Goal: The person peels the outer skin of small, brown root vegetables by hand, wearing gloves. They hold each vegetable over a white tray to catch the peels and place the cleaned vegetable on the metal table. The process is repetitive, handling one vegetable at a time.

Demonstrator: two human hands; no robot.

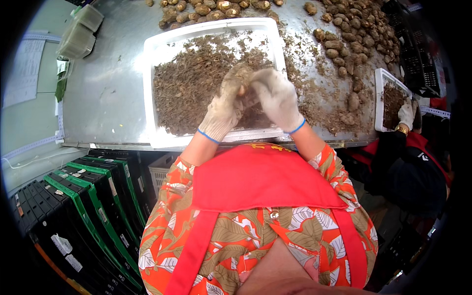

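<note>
Both my hands wear knitted work gloves and meet over a white foam tray (148,92) strewn with brown fibrous peelings (180,84). My left hand (229,99) is closed around a brown root vegetable, seemingly a small taro (241,90), of which only a pale orange spot shows clearly between the hands. Against it, on the right, my right hand (276,96) has its fingers curled; whether it holds anything is hidden. Beyond the tray's far rim lies a row of similar taro corms (215,14), several with pale cut patches.
A large heap of unpeeled corms (356,33) covers the metal table (107,92) at the right, with loose debris around it. Further right, a co-worker's gloved hand (406,114) is at a smaller white tray (379,99). Clear plastic containers (77,37) stand far left; folded black and green crates (88,199) stand below.
</note>
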